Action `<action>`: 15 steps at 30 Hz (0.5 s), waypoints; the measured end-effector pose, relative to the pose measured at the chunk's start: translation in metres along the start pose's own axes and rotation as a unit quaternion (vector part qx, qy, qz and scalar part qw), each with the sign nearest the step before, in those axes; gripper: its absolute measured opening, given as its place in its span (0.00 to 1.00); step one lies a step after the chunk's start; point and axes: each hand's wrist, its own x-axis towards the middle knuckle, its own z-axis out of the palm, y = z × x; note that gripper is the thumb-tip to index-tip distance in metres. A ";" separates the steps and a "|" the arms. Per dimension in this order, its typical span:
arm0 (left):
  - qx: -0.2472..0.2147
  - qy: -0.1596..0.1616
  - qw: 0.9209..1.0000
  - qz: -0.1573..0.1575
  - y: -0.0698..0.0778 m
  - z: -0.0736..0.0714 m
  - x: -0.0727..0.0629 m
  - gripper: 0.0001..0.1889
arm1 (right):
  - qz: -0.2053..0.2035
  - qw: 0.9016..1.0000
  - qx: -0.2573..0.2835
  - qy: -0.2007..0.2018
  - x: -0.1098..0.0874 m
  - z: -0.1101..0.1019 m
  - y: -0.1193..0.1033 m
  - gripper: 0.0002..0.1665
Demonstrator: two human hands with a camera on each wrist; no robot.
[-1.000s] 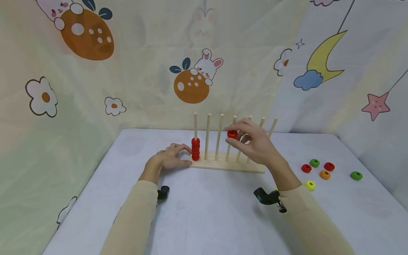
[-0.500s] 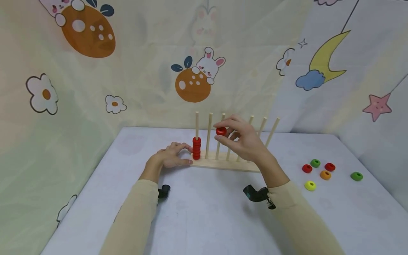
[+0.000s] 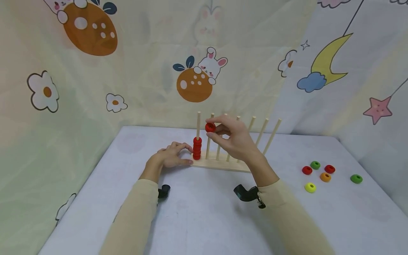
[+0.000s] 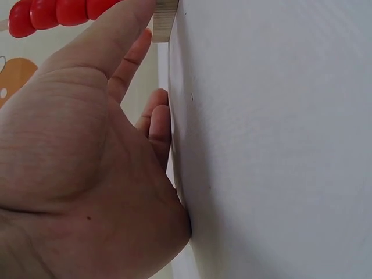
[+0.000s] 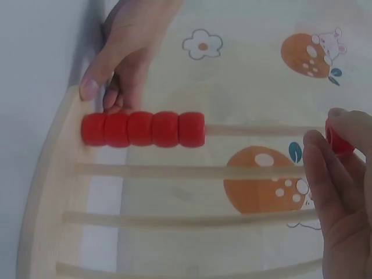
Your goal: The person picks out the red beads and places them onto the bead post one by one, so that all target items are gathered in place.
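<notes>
A wooden peg rack [image 3: 220, 164] with a row of upright pegs stands on the table. Several red beads [image 3: 197, 148] are stacked on its leftmost peg. My left hand [image 3: 172, 155] rests at the rack's left end, holding the base between thumb and index finger; its other fingers hang loosely curled in the left wrist view. Between thumb and fingertips, my right hand [image 3: 236, 138] pinches another red bead [image 3: 210, 127]. That bead is level with the upper pegs, just right of the leftmost peg's upper part. In the right wrist view the held bead [image 5: 339, 138] appears near that peg's tip.
Loose beads lie on the table to the right: red [image 3: 307, 170], green [image 3: 315, 165], orange [image 3: 325, 177], yellow [image 3: 310, 187] and a farther green one [image 3: 356, 179]. A printed cloth [image 3: 143, 71] hangs behind the table.
My right hand has carried the red bead leftward past several pegs, toward the leftmost one, and slightly up. My left hand has stayed at the rack's left end.
</notes>
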 end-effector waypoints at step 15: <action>0.004 0.000 1.000 0.008 -0.002 0.002 -0.001 0.28 | 0.012 0.997 0.036 0.072 0.025 0.023 -0.004 0.25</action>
